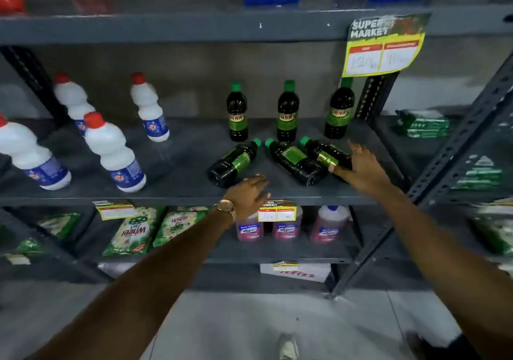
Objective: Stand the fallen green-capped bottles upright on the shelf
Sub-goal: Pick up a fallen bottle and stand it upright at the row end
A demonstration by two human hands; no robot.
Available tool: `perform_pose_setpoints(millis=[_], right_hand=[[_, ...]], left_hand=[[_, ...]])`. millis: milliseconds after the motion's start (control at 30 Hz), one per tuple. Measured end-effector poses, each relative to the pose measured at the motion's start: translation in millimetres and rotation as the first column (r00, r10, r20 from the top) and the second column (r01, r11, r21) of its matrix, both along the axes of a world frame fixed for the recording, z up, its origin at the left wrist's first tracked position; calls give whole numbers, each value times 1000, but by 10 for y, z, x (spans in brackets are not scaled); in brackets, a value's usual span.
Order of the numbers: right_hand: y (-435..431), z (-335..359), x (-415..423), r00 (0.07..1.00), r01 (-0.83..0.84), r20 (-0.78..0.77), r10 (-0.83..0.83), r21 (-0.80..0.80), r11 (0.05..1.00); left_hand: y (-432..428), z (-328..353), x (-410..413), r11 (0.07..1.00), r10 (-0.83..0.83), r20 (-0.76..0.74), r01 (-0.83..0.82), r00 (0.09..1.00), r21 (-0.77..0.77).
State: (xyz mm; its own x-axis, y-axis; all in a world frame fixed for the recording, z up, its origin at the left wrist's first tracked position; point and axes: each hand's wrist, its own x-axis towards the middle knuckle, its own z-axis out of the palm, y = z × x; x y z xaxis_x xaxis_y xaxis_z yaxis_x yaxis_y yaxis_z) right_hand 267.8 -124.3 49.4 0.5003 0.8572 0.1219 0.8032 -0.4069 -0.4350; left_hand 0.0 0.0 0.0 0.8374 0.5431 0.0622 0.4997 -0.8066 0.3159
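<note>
Head view: on the grey shelf [177, 190], 3 green-capped bottles stand upright in a back row: the left upright bottle [236, 112], the middle upright bottle [287, 112] and the right upright bottle [339, 112]. Just in front of them, 3 more lie on their sides with caps pointing toward the back: the left fallen bottle [234, 162], the middle fallen bottle [295, 161] and the right fallen bottle [327, 154]. The middle and right ones lie against each other. They probably tipped out of a front row, so each needs raising onto its base where it lies.

The right hand [361, 165] is spread wide, its fingers laid on the base end of the right fallen bottle, not yet closed round it; it looks set to take that one first. The left hand [248, 193], with a watch at the wrist, is loosely open with fingers extended, just beside the base of the left fallen bottle. Whether it touches the bottle I cannot tell. It holds nothing.
</note>
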Motion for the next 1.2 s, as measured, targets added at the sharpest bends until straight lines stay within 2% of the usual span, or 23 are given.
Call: perform_pose_setpoints(millis=[100, 167, 300, 400, 500, 600, 700, 800, 933, 1200], right_hand=[[179, -25, 230, 983, 29, -176, -45, -95, 995], [342, -23, 301, 973, -1, -227, -40, -176, 984], [603, -58, 430, 973, -14, -226, -56, -294, 956], [701, -116, 466, 956, 30, -269, -115, -300, 954], [675, -188, 511, 901, 108, -395, -180, -197, 974], [653, -262, 556, 843, 233, -511, -168, 65, 970], [675, -273, 542, 805, 331, -587, -84, 328, 885], [725, -321, 525, 788, 401, -615, -45, 456, 794], [801, -403, 562, 807, 425, -588, -55, 513, 746], [660, -693, 610, 795, 400, -606, 18, 547, 736]], left_hand=[[77, -88, 223, 995, 75, -21, -76, 997, -57], [77, -166, 353, 986, 141, 19, -139, 990, -89], [48, -322, 493, 976, 183, 96, -193, 978, 100], [66, -352, 488, 969, 191, 110, -205, 975, 137], [86, -391, 495, 963, 198, 123, -216, 972, 159], [108, -448, 504, 957, 200, 111, -219, 973, 188], [132, -491, 524, 949, 208, 112, -228, 972, 217], [137, -518, 538, 945, 212, 115, -234, 970, 228], [159, -539, 531, 940, 217, 129, -243, 968, 240], [159, -549, 530, 937, 208, 162, -244, 965, 252]])
